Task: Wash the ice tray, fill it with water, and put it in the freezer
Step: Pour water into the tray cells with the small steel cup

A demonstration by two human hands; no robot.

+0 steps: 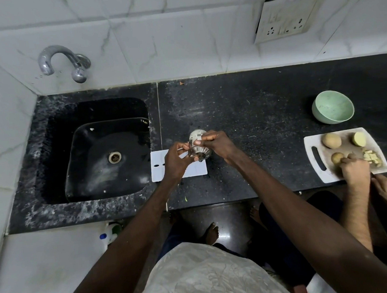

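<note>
One wide-angle head-worn camera looks steeply down from above the black countertop point(253, 111), close over it: sink point(54, 153) at frame left, tiled wall point(160, 36) across the top, floor point(232, 222) along the bottom centre.

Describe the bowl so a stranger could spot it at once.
Follow the black counter rightward from the sink. Just behind the white cutting board with potatoes sits the bowl: pale green, empty, the only round dish there.
</note>
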